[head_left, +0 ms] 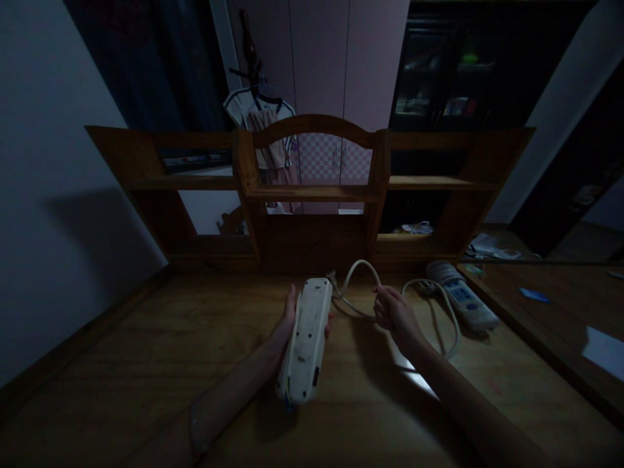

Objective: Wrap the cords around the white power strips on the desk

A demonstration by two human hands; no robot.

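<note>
My left hand (288, 320) is wrapped round a white power strip (308, 338), held tilted above the desk with its screwed underside facing me. A bit of blue and yellow wire shows at its near end. To the right, my right hand (394, 312) is closed on a pale power cord (363, 263), which makes a loop between the two hands. A plug-like end (331, 276) of the cord lies close to the strip's far end. More cord (457, 325) curves out on the right of my right hand.
A second power strip (470, 305) with blue sockets lies at the desk's right side, beside coiled cord. Along the back stands a wooden shelf unit (312, 193). On the lower surface at right are a blue card (533, 295) and white paper (604, 351).
</note>
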